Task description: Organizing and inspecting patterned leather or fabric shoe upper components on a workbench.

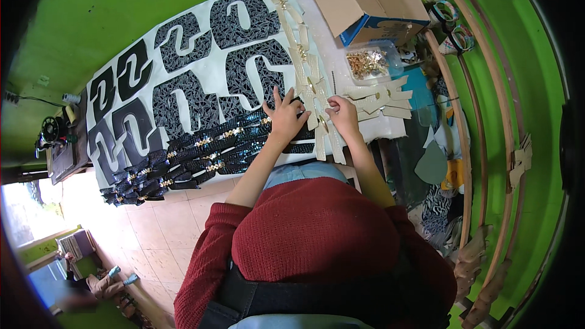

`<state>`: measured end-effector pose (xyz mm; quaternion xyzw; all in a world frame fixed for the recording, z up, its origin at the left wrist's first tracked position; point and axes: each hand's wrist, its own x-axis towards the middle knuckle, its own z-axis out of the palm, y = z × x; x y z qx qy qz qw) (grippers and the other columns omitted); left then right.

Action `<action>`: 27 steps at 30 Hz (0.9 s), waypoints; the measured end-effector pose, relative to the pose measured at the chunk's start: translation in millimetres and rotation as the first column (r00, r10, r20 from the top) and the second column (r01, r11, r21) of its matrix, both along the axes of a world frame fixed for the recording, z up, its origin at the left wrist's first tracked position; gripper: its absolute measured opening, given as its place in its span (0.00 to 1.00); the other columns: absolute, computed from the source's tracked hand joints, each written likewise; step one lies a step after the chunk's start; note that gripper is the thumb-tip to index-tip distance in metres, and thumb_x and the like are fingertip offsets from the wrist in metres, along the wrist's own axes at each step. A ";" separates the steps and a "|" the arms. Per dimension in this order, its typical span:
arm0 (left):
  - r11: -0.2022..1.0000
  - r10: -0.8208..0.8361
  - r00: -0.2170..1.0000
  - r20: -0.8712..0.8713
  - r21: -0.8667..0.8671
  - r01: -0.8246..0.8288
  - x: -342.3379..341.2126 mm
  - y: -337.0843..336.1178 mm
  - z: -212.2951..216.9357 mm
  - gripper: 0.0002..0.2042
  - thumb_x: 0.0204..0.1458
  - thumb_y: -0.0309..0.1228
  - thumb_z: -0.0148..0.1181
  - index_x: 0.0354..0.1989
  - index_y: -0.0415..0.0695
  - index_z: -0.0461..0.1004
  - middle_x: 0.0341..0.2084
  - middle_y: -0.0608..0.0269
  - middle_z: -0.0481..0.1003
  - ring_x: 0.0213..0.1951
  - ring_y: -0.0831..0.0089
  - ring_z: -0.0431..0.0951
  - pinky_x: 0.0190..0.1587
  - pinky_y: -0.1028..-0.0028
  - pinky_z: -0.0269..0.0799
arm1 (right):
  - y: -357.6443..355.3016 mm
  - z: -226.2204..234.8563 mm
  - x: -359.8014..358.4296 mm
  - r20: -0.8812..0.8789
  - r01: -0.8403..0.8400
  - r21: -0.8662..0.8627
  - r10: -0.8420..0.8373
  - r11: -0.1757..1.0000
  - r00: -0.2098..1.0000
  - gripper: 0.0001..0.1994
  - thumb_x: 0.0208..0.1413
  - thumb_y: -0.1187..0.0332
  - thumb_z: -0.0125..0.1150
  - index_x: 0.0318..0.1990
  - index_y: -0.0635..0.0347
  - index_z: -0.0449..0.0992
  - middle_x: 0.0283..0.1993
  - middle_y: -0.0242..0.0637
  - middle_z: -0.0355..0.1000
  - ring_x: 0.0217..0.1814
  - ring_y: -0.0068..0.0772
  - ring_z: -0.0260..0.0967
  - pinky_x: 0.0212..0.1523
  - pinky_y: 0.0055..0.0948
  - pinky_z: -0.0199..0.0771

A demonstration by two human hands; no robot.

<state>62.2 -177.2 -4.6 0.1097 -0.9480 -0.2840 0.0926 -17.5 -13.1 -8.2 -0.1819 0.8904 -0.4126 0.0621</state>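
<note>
— Pinching a cream cross-shaped strap piece (322,123) on the white counter (341,55), the right hand (343,116) has its grip clamped on it; the left hand (285,116) lies flat, fingers apart.

— Progress?

— Seemingly midway: black buckled straps (201,158) rowed, plain cream pieces (384,100) remaining beside the tub of gold buckles (367,62).

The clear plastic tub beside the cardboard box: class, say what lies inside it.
Inside the clear plastic tub lies a heap of small gold metal buckles. What lies beneath the heap is hidden, and the pieces are too small to tell apart. The cardboard box stands just behind it.
</note>
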 end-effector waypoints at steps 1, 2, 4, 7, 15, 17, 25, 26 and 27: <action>1.000 -0.004 1.000 0.003 -0.001 0.004 -0.1 0.0 -1.5 0.11 0.40 0.41 0.62 0.24 0.47 0.73 0.56 0.57 0.60 0.63 0.45 0.43 0.50 0.30 0.35 | -1.0 0.1 0.3 0.003 0.004 -0.001 -0.004 1.000 1.000 0.13 0.38 0.76 0.63 0.36 0.65 0.73 0.32 0.42 0.72 0.29 0.33 0.70 0.33 0.28 0.70; 1.000 0.000 1.000 -0.005 -0.004 0.000 -0.4 0.0 -2.9 0.11 0.40 0.41 0.62 0.24 0.47 0.73 0.57 0.57 0.60 0.63 0.44 0.43 0.50 0.30 0.35 | -2.0 0.4 0.7 -0.017 -0.006 0.009 0.006 1.000 1.000 0.13 0.38 0.77 0.63 0.36 0.65 0.73 0.32 0.43 0.71 0.29 0.34 0.70 0.33 0.29 0.70; 1.000 -0.005 1.000 -0.011 -0.005 0.005 -1.0 1.6 -2.5 0.11 0.40 0.40 0.62 0.24 0.48 0.73 0.57 0.56 0.60 0.63 0.44 0.43 0.50 0.30 0.36 | -1.9 -0.2 2.5 -0.035 -0.007 0.020 0.008 1.000 0.999 0.13 0.38 0.77 0.63 0.36 0.64 0.73 0.32 0.43 0.71 0.29 0.35 0.69 0.34 0.29 0.69; 1.000 0.017 0.998 0.068 0.012 -0.018 -1.4 4.4 -0.5 0.12 0.41 0.42 0.61 0.26 0.48 0.72 0.59 0.59 0.57 0.63 0.44 0.42 0.49 0.30 0.36 | -2.6 0.3 7.5 -0.051 0.000 0.111 0.005 0.994 0.999 0.11 0.43 0.75 0.59 0.38 0.62 0.73 0.36 0.44 0.70 0.36 0.43 0.70 0.38 0.34 0.69; 0.995 0.095 0.996 0.004 0.044 -0.095 0.1 13.9 13.5 0.11 0.41 0.40 0.60 0.31 0.49 0.72 0.54 0.59 0.63 0.63 0.47 0.44 0.50 0.32 0.37 | 17.3 29.0 16.4 -0.398 0.183 0.141 -0.114 0.973 0.910 0.05 0.45 0.69 0.57 0.29 0.56 0.77 0.36 0.34 0.73 0.39 0.39 0.68 0.41 0.34 0.68; 0.997 0.063 0.998 -0.023 0.053 -0.062 1.4 20.8 16.7 0.11 0.41 0.39 0.59 0.31 0.49 0.72 0.54 0.59 0.63 0.63 0.47 0.44 0.50 0.32 0.37 | 38.7 27.6 10.1 -0.422 0.302 0.114 -0.229 0.946 0.877 0.06 0.44 0.70 0.57 0.31 0.55 0.77 0.36 0.34 0.73 0.40 0.40 0.67 0.42 0.35 0.68; 0.999 -0.048 0.996 -0.071 0.021 0.049 7.1 47.8 16.0 0.10 0.43 0.35 0.56 0.35 0.50 0.73 0.54 0.61 0.63 0.63 0.47 0.44 0.52 0.33 0.34 | 114.6 13.6 -40.6 -0.559 0.429 0.256 -0.229 0.866 0.797 0.20 0.43 0.77 0.53 0.47 0.52 0.72 0.51 0.33 0.67 0.52 0.41 0.60 0.54 0.40 0.58; 0.999 -0.016 0.995 -0.097 0.035 0.020 5.9 45.2 14.9 0.08 0.44 0.34 0.55 0.34 0.51 0.73 0.53 0.60 0.64 0.62 0.45 0.45 0.52 0.33 0.35 | 118.0 11.6 -46.8 -0.526 0.439 0.314 -0.230 0.842 0.819 0.22 0.43 0.77 0.53 0.50 0.51 0.70 0.54 0.32 0.65 0.55 0.41 0.58 0.55 0.42 0.56; 0.999 0.042 0.995 -0.093 0.034 -0.039 4.1 43.6 16.1 0.08 0.44 0.33 0.55 0.35 0.51 0.73 0.53 0.61 0.64 0.62 0.45 0.46 0.52 0.33 0.36 | 121.4 10.6 -51.7 -0.494 0.443 0.371 -0.230 0.816 0.838 0.24 0.43 0.77 0.53 0.52 0.51 0.68 0.56 0.31 0.63 0.57 0.40 0.56 0.55 0.43 0.55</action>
